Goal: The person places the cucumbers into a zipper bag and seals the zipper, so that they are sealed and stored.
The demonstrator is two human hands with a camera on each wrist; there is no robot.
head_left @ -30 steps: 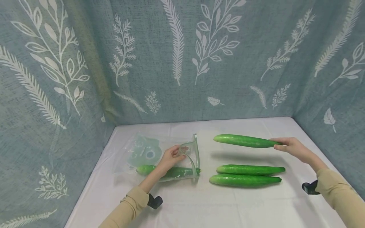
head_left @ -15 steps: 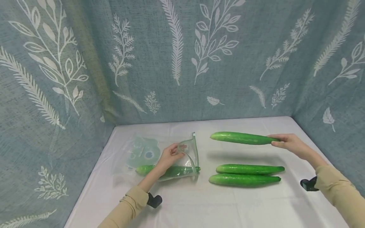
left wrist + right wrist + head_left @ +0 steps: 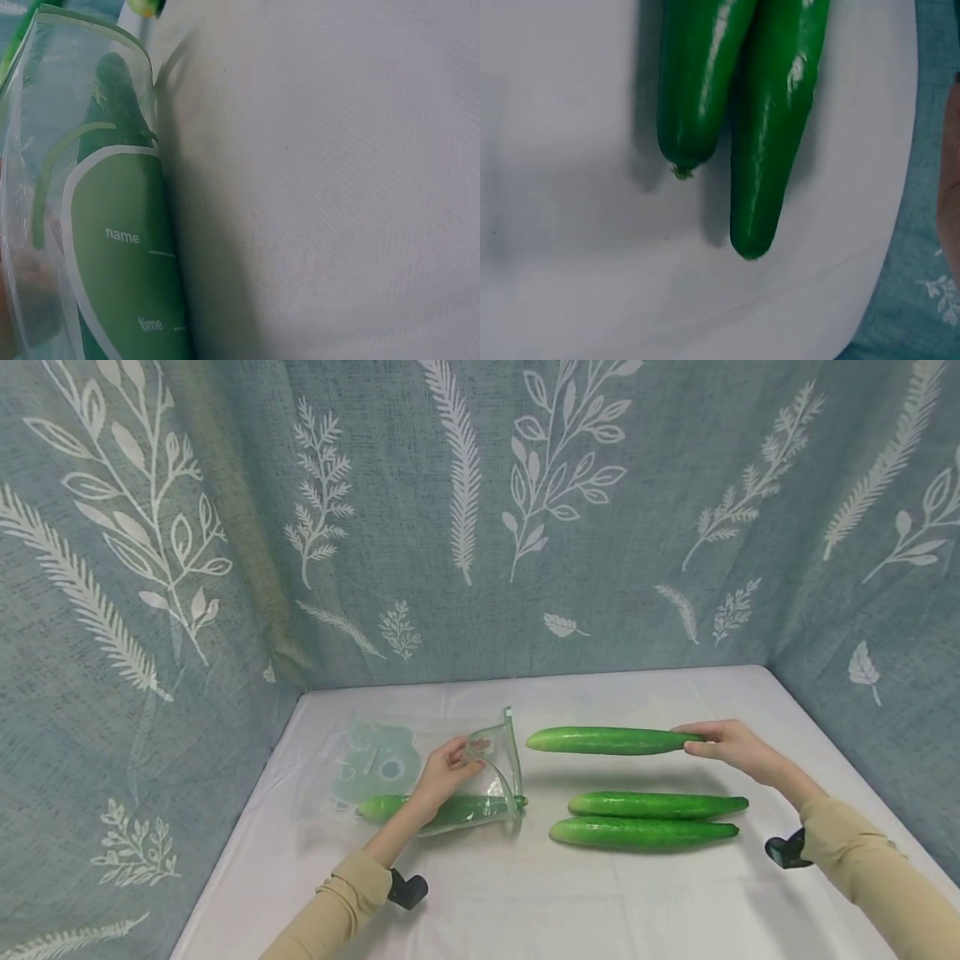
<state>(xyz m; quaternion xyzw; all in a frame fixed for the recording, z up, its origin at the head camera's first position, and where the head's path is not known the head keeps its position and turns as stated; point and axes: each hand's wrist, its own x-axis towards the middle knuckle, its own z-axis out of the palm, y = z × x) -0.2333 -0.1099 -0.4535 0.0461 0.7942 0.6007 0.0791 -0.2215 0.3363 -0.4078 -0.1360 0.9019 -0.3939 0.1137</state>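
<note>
My left hand (image 3: 447, 770) pinches the upper layer of a clear zip bag (image 3: 498, 752) near its mouth, which gapes to the right. Inside the bag, along its near side, lies one cucumber (image 3: 465, 811); the left wrist view shows it through a printed label (image 3: 127, 247) reading "name" and "time". With thumb and fingers my right hand (image 3: 731, 747) grips the stem end of another cucumber (image 3: 600, 741), held level above the table, its pale tip just right of the bag mouth. Only an edge of that hand shows in the right wrist view.
Two more cucumbers (image 3: 660, 806) (image 3: 772, 142) lie side by side on the white-covered table (image 3: 600, 910), below the held one. A teal leaf-patterned curtain (image 3: 480, 527) surrounds the table's back and sides.
My right hand has carried its cucumber leftward, closer to the bag mouth, and the cucumber has levelled out. My left hand and the bag stay nearly still.
</note>
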